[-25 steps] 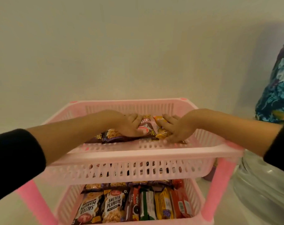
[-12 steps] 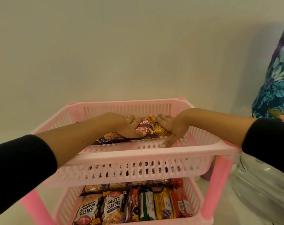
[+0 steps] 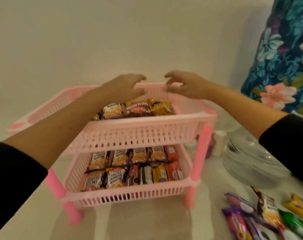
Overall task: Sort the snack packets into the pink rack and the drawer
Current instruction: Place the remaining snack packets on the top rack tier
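The pink rack has two tiers and stands on a pale surface. Its top tier holds three snack packets side by side: a peanut pack, a brown one and a yellow one. The bottom tier is packed with peanut packets and biscuit packs. My left hand and my right hand hover empty above the back rim of the top tier, fingers apart and curled. More loose packets lie at the lower right. No drawer is in view.
A clear glass bowl sits right of the rack, with small white bottles behind it. A person in floral blue cloth stands at the far right. A plain wall rises behind the rack.
Both hands have let go of the packets in the top tier and lifted up and back. The view has pulled back and tilted down, showing the loose packets.
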Tool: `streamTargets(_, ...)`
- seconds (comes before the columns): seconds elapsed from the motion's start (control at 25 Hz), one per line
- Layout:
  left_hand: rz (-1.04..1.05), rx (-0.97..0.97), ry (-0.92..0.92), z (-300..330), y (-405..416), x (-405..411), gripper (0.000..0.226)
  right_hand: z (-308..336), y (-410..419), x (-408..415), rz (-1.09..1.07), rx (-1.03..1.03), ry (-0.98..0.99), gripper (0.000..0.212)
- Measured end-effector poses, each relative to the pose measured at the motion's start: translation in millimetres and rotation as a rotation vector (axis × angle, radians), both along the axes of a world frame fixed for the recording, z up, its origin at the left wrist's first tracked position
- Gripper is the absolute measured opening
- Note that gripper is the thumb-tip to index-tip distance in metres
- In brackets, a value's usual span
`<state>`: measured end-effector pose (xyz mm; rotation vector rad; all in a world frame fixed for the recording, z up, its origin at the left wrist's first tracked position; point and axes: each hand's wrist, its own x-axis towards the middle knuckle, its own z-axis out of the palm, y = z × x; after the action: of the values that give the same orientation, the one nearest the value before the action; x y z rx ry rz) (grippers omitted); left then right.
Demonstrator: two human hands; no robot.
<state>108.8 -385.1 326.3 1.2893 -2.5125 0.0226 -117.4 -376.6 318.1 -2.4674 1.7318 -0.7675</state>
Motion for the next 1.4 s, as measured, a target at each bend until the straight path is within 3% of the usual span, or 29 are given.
streamTargets(0.16, -0.202, -0.32, 0.441, -19.3, 70.7, -31.3, 0.031, -15.0, 76.8, -28.8, -0.027, -0.295, -0.435, 0.025)
streamTargets(0.32, -0.323, -0.431, 0.626, -77.2, 147.9, -74.2, 0.028, -62.1, 150.7, -66.4, -0.126, -0.381, -0.638, 0.013)
streamTargets(0.44, -0.343, -0.254, 0.68, -153.4, 191.2, -109.2, 0.029, -128.8, 200.9, -95.3, -0.248, -0.268, -0.6, 0.006)
streamTargets(0.56, -0.24, 0.136, 0.615, -238.5, 229.3, -148.2, 0.032, -207.4, 240.4, -125.0, -0.421, -0.03, -0.511, 0.014)
streamTargets(0.72, 0.051, 0.642, 0.108, -325.4, 271.7, -198.2, 0.064, -303.9, 275.0, -144.5, -0.635, 0.337, -0.249, 0.022)
streamTargets(0.84, 0.205, 0.765, -0.028, -354.9, 290.6, -217.4, 0.083, -339.4, 283.8, -144.1, -0.749, 0.417, -0.144, 0.032)
streamTargets(1.04, 0.3, 0.782, 0.085, -362.0, 291.4, -213.6, 0.07, -354.5, 281.5, -142.5, -0.831, 0.439, -0.269, 0.046)
streamTargets(1.2, 0.289, 0.785, 0.18, -346.4, 286.0, -188.3, 0.06, -351.3, 291.7, -140.4, -0.882, 0.442, -0.509, 0.054)
streamTargets(1.4, 0.174, 0.829, 0.589, -288.6, 276.3, -152.9, 0.041, -323.0, 303.2, -120.9, -0.8, 0.311, -0.885, 0.034)
